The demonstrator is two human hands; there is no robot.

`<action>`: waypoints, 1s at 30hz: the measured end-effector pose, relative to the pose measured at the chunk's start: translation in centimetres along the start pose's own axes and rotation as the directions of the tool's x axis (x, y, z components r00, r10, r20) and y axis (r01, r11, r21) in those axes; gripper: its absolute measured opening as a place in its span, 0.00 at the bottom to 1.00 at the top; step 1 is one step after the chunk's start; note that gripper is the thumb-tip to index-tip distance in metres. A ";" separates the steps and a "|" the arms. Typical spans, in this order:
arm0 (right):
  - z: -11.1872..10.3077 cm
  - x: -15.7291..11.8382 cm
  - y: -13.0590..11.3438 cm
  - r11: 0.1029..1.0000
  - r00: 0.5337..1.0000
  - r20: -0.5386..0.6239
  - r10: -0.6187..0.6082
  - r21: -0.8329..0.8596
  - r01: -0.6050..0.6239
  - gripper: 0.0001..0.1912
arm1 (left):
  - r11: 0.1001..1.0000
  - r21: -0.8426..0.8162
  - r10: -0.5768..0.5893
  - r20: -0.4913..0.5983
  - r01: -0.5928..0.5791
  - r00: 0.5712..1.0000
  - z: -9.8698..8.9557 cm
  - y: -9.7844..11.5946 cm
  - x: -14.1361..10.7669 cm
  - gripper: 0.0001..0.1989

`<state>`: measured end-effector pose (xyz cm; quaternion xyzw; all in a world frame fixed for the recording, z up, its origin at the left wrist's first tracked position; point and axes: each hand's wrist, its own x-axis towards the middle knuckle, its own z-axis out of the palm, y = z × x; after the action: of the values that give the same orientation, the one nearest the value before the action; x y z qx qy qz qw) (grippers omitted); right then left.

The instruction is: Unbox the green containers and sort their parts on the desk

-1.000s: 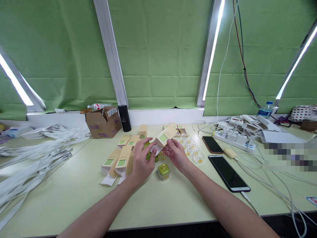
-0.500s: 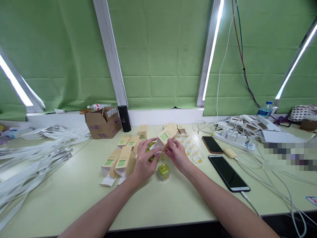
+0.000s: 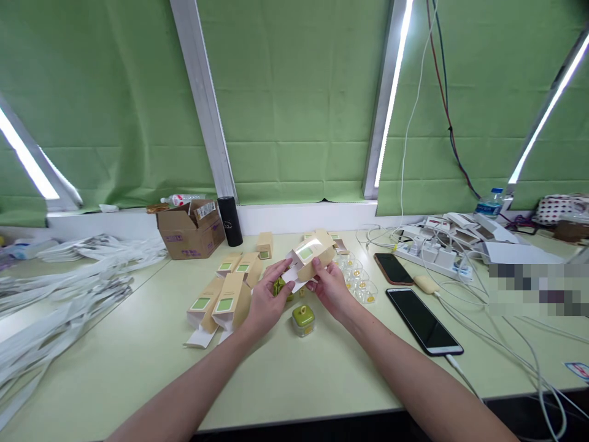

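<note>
A beige cardboard box (image 3: 317, 248) with a green label is held tilted between my hands above the table. My right hand (image 3: 332, 290) grips its lower right side. At its near end, my left hand (image 3: 270, 299) pinches the white open flap between thumb and fingers. Green lids (image 3: 278, 285) show partly behind my left hand. A small clear jar with a green lid (image 3: 304, 320) stands on the table just below my hands. To the right of my right hand are several clear jars (image 3: 361, 282) with yellow marks. What is inside the held box is hidden.
Several beige boxes (image 3: 232, 298) lie left of my hands, some with flaps open. Behind are a brown carton (image 3: 191, 233) and a black cylinder (image 3: 230, 221). White strips (image 3: 69, 307) cover the left side. Two phones (image 3: 426, 322), cables and a power strip (image 3: 435, 258) occupy the right.
The held box has turned closer to level, and its white flap now spreads out more toward my left hand. My left fingers have shifted slightly along the flap.
</note>
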<state>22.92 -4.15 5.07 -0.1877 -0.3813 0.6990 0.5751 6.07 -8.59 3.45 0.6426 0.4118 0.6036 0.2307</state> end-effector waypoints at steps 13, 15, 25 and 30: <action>-0.8 0.5 0.1 0.989 0.986 -0.157 -0.050 -0.146 0.027 0.32 | 0.997 -0.067 -0.050 -0.145 0.041 0.988 -0.4 1.6 0.3 0.17; -0.9 0.5 0.2 0.989 0.980 -0.187 -0.062 -0.147 0.034 0.31 | 0.997 -0.039 -0.065 -0.165 0.060 0.984 -0.5 1.5 0.5 0.18; -0.4 0.1 0.3 0.950 0.983 -0.143 -0.116 -0.306 0.067 0.31 | 0.986 0.146 -0.061 -0.137 0.081 0.989 -1.1 0.9 1.2 0.24; 0.4 -0.4 0.3 0.912 0.986 -0.003 -0.169 -0.379 0.156 0.29 | 0.984 0.166 -0.045 -0.067 0.056 0.997 -1.7 1.0 1.9 0.21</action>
<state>22.53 -4.72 5.00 -0.2748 -0.5127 0.5588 0.5911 4.55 -7.98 5.65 0.6299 0.4844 0.5805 0.1779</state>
